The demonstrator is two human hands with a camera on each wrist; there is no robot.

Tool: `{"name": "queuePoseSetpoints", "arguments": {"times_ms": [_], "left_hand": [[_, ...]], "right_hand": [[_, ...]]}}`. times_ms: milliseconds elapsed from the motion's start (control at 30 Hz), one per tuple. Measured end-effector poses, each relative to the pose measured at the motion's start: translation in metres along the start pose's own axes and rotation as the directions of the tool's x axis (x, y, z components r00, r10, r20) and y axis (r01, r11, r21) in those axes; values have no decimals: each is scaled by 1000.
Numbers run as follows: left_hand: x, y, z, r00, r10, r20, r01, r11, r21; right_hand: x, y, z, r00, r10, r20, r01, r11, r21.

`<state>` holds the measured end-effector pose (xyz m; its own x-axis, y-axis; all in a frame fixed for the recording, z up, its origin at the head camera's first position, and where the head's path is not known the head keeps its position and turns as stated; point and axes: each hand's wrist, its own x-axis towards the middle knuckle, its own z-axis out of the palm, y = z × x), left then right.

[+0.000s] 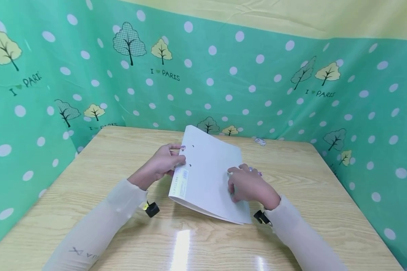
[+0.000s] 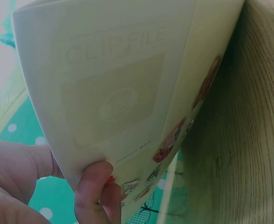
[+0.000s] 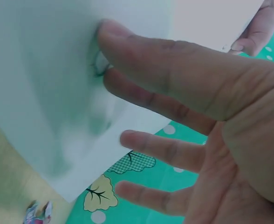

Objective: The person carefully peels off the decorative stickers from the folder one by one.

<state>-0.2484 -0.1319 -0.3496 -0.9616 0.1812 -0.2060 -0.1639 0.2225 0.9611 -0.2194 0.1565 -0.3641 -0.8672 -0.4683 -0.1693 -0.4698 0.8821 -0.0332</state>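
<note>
A white clip file (image 1: 210, 169), its label near one corner, is tilted up off the table. My left hand (image 1: 164, 162) grips its left edge, thumb on the upper face and fingers behind. The left wrist view shows the other face, lettered CLIP FILE, with red and brown stickers (image 2: 169, 140) along it. Over the file's right part, my right hand (image 1: 249, 184) has thumb and index fingertips close together at the white surface. Between them shows a small clear piece (image 3: 101, 61), which they seem to pinch; the other fingers are spread.
A wooden table (image 1: 122, 226) lies beneath, backed by a green dotted cloth (image 1: 203, 79). Small colourful pieces (image 3: 38, 213) lie on the table beyond my right hand. A small white cloud-shaped piece (image 1: 259, 142) is at the table's back edge.
</note>
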Motion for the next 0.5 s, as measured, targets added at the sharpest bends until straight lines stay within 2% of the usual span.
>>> {"name": "queuePoseSetpoints", "arguments": {"times_ms": [300, 500], "left_hand": [[0, -1, 1, 1000, -1, -4, 1, 1000, 7], [0, -1, 2, 1000, 2, -9, -2, 1000, 13]], "right_hand": [[-1, 2, 5, 999, -35, -40, 35, 999, 3], [0, 5, 7, 999, -51, -14, 51, 997, 57]]}}
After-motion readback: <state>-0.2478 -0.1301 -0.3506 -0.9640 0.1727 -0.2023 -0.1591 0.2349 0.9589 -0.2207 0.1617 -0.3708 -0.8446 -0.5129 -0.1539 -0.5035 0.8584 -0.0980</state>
